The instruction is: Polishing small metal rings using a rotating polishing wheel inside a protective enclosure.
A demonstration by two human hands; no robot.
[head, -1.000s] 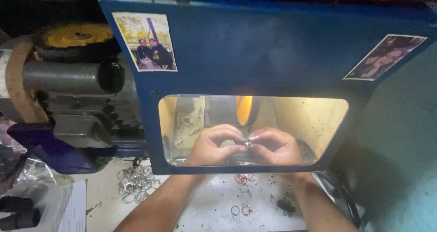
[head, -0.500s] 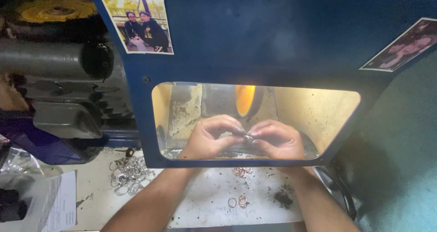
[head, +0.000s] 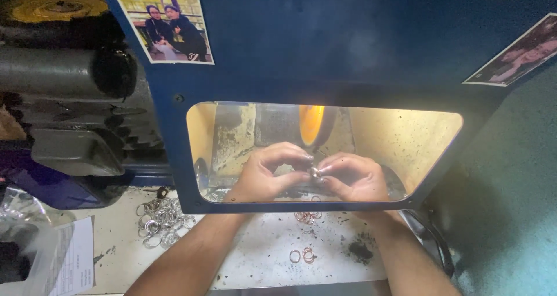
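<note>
Fingers of both hands pinch a small ring between them, just under the orange wheel | left hand and right hand work behind the window of a blue guard | loose rings lie on the tabletop at left.

Blue metal hood with a clear window, warmly lit from inside; photographs taped on its face. Grey motor housing at left. White, gritty benchtop below; teal wall at right.
</note>
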